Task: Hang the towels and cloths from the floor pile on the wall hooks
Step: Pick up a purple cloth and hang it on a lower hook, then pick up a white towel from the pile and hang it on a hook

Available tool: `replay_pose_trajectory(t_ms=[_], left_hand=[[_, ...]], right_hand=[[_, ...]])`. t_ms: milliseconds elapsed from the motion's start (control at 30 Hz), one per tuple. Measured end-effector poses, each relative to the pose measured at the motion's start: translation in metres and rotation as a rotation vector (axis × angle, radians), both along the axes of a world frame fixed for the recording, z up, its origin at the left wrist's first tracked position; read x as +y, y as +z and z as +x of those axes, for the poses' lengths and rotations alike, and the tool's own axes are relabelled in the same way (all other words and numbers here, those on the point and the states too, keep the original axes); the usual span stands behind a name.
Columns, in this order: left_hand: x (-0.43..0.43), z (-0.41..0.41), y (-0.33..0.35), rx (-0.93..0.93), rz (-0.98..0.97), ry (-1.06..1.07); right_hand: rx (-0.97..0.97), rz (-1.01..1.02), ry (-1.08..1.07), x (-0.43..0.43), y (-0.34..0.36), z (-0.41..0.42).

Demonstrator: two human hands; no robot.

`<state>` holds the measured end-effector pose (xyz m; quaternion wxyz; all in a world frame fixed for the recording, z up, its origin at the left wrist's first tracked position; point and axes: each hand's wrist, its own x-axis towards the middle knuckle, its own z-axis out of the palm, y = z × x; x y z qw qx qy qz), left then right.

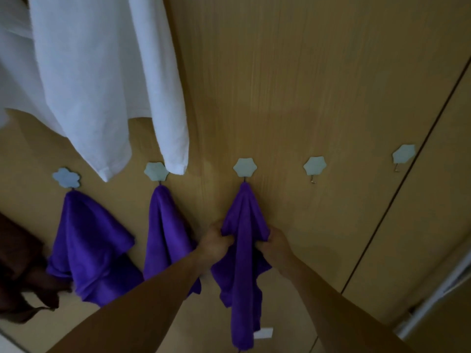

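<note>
wooden wall (318, 85): purple cloth (243, 210) pinched between both hands (216, 240) (275, 242).

One head-worn wide-angle view, facing the wooden wall (318, 85) close up, hooks (315, 167) across mid-frame

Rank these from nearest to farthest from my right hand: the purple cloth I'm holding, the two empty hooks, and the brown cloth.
In the head view:
1. Purple cloth, gripped in the right hand itself.
2. Nearer empty hook, up and to the right.
3. Far empty hook, farther right again.
4. Brown cloth, at the far left edge.
</note>
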<state>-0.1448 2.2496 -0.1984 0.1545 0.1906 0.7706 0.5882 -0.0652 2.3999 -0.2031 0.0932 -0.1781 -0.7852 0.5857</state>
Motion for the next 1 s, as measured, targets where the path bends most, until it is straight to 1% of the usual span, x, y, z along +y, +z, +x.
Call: replay_pose_trajectory(t_ms=[100,200,233,300,367,433,500,533,567,700,767,867,1000], left_hand=[[-0.002,0.005,-0.024,-0.007,-0.072,0.004],[-0.007,0.006,-0.042,-0.041,-0.130,-0.025],[-0.009,0.006,-0.045,-0.026,-0.141,-0.050],[-0.013,0.005,-0.051,0.065,-0.195,-0.096],[-0.015,0.003,-0.064,0.100,-0.266,-0.190],[-0.019,0.003,-0.082,0.132,-0.439,-0.358],[-0.026,0.004,-0.100,0.224,-0.679,-0.511],[-0.030,0.005,-0.106,0.268,-0.771,-0.574],[-0.033,0.007,-0.111,0.316,-0.816,-0.637],[-0.041,0.025,-0.111,0.529,-0.820,-0.830],[-0.043,0.045,-0.105,0.570,-0.816,-0.895],[-0.046,0.090,-0.101,0.622,-0.822,-1.055],[-0.048,0.167,-0.105,0.693,-0.780,-1.295]], right_hand=[[-0.067,0.051,-0.022,0.003,-0.013,-0.002],[-0.116,0.160,-0.010,0.002,-0.020,0.002],[-0.129,0.183,-0.032,0.002,-0.022,0.005],[-0.148,0.177,-0.105,0.002,-0.030,0.009],[-0.189,0.201,-0.177,-0.001,-0.038,0.016],[-0.257,0.267,-0.223,-0.008,-0.045,0.028],[-0.333,0.291,-0.278,-0.018,-0.051,0.043],[-0.362,0.283,-0.314,-0.024,-0.054,0.053],[-0.385,0.286,-0.350,-0.032,-0.055,0.063],[-0.480,0.315,-0.493,-0.078,-0.062,0.113],[-0.549,0.292,-0.545,-0.105,-0.068,0.147],[-0.655,0.298,-0.621,-0.143,-0.078,0.209],[-0.741,0.255,-0.816,-0.195,-0.081,0.302]])
